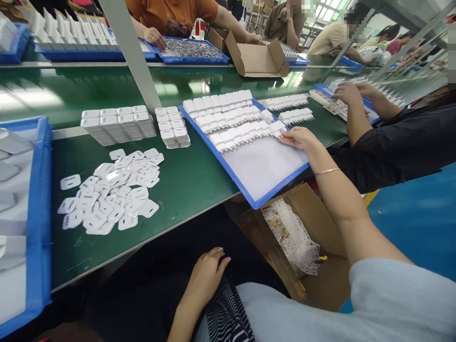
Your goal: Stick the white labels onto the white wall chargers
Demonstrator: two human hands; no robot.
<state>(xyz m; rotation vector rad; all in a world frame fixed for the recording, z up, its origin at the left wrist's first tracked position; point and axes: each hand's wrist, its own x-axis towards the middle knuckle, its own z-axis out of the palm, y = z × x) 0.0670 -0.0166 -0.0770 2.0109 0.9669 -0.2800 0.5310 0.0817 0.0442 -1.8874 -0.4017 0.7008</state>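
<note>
1. On the blue-rimmed white tray (264, 173), a white plastic block (277, 128) is now being touched by the right hand (298, 138); grip can't be told.
2. The left hand's (206, 275) palm is hidden; its grip can't be told.

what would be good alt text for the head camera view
A person's right hand touches the end of a row of white parts in a blue-rimmed tray, while the left hand rests apart from it. On the green table beside the tray are a loose pile of small white plates and neat stacks of similar ones.
</note>
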